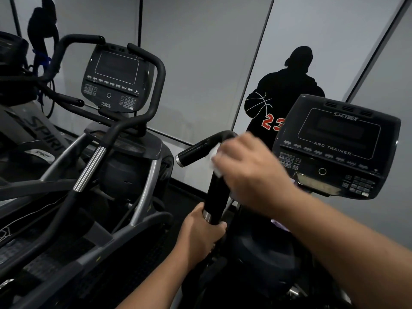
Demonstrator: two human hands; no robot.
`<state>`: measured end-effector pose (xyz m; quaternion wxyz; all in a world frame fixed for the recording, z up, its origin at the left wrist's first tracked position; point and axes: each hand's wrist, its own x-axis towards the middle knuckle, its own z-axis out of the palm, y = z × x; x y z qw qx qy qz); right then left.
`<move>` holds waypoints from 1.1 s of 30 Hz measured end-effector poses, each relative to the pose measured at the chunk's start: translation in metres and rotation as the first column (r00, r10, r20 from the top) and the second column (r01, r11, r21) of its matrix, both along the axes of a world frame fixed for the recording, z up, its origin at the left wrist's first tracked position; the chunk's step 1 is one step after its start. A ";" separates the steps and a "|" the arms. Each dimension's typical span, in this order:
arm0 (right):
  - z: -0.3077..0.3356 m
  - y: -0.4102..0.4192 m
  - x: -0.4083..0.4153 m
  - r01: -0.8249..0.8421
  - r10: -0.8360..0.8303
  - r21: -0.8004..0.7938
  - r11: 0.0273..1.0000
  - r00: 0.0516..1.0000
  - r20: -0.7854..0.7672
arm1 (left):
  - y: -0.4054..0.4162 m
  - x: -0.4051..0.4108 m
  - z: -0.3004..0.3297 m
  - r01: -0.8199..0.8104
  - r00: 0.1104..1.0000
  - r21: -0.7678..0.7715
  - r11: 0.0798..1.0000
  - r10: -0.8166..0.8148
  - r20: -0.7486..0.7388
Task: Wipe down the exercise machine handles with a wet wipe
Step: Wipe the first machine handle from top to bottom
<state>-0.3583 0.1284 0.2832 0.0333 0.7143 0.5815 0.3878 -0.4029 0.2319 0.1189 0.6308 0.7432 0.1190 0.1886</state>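
A black curved handle of the nearest exercise machine rises in the middle of the view, its end cap pointing left. My right hand is wrapped over the upper bend of that handle with a white wet wipe pressed between palm and bar; only the wipe's edges show. Lower down, my left hand grips the same bar just below its metal collar. The hand is blurred.
The machine's console marked ARC TRAINER sits to the right. A second machine with its own console and black handles stands at the left. Grey wall panels with a dark basketball-player silhouette lie behind.
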 end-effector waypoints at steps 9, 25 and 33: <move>0.006 0.009 0.022 0.173 -0.139 0.202 0.964 0.975 -0.171 | -0.001 0.003 0.000 -0.030 0.999 0.014 0.999 0.031 -0.045; -0.089 -0.022 -0.021 0.018 0.006 0.097 0.995 0.970 -0.243 | 0.000 0.005 -0.005 0.099 0.994 0.108 0.989 -0.103 0.036; -0.004 0.004 0.021 0.278 0.058 0.495 0.823 0.826 -0.561 | 0.000 0.000 -0.001 -0.003 1.000 -0.016 1.000 0.003 -0.002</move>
